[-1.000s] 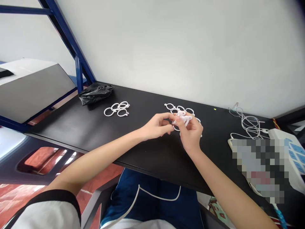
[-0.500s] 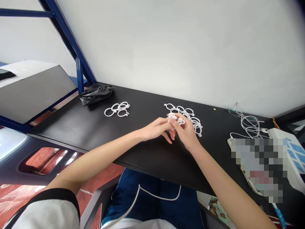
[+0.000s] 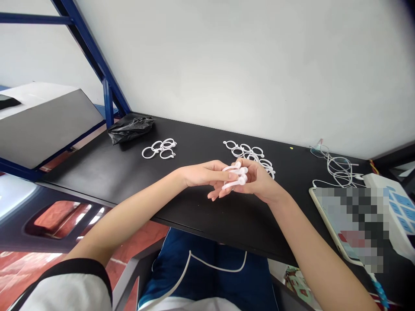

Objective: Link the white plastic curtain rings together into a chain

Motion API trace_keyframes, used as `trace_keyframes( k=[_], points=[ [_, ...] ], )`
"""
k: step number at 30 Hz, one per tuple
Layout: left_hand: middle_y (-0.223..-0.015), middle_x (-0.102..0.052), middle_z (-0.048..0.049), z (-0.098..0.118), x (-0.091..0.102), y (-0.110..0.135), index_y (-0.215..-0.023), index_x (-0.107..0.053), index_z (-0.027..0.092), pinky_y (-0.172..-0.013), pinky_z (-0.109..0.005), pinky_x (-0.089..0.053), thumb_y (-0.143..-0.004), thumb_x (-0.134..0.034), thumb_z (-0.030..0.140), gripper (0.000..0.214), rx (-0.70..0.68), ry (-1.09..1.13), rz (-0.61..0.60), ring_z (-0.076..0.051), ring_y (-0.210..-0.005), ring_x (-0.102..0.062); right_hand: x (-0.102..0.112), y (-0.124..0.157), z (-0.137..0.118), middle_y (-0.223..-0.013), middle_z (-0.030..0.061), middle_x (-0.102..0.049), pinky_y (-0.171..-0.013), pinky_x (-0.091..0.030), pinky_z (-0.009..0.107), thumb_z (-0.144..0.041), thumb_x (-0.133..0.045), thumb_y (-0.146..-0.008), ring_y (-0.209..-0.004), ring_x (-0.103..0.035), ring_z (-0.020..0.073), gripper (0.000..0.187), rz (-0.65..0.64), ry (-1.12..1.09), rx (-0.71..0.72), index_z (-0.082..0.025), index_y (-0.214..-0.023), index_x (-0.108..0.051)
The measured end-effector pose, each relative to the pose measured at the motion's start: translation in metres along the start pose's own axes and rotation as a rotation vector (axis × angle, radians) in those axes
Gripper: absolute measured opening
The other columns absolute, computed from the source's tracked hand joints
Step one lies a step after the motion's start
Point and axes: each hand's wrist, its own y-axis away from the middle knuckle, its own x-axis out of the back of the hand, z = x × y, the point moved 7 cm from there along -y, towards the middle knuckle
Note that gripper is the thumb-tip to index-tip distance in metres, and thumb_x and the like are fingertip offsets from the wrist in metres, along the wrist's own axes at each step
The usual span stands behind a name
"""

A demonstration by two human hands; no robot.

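Several white plastic rings with small eyelets (image 3: 239, 181) are bunched between my two hands, above the black desk. My left hand (image 3: 210, 175) pinches them from the left, its thumb on top and lower fingers stretched out beneath. Around their right side curl the fingers of my right hand (image 3: 257, 179). Just behind my hands lies a spread of more white rings (image 3: 237, 151) on the desk, partly hidden by my right hand. A smaller group of white rings (image 3: 149, 153) rests farther left, some overlapping.
A crumpled black plastic bag (image 3: 131, 128) lies at the desk's (image 3: 97, 168) back left. To the right are a phone (image 3: 327, 216), a tangled white cable (image 3: 343, 168), glasses (image 3: 320, 149) and a white box with blue squares (image 3: 398, 207). A pale wall (image 3: 227, 65) stands behind.
The rings in my hands have been turned so their sides face the camera, and both hands have come slightly closer to me. The groups on the desk look unmoved.
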Motion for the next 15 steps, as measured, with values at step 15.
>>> trace_keyframes(
  k=[15],
  points=[
    [-0.053, -0.060, -0.0045, 0.010, -0.016, 0.014, -0.073, -0.072, 0.016, -0.034, -0.021, -0.026, -0.090, -0.057, 0.058, 0.048, 0.055, -0.301, -0.123, -0.006, -0.036, -0.037, -0.036, 0.019, -0.018, -0.063, -0.0031, -0.066, -0.062, -0.060, 0.030, -0.008, -0.069, -0.066, -0.075, -0.075, 0.0232, 0.018, -0.217, 0.100, 0.023, -0.020, -0.079, -0.065]
  ],
)
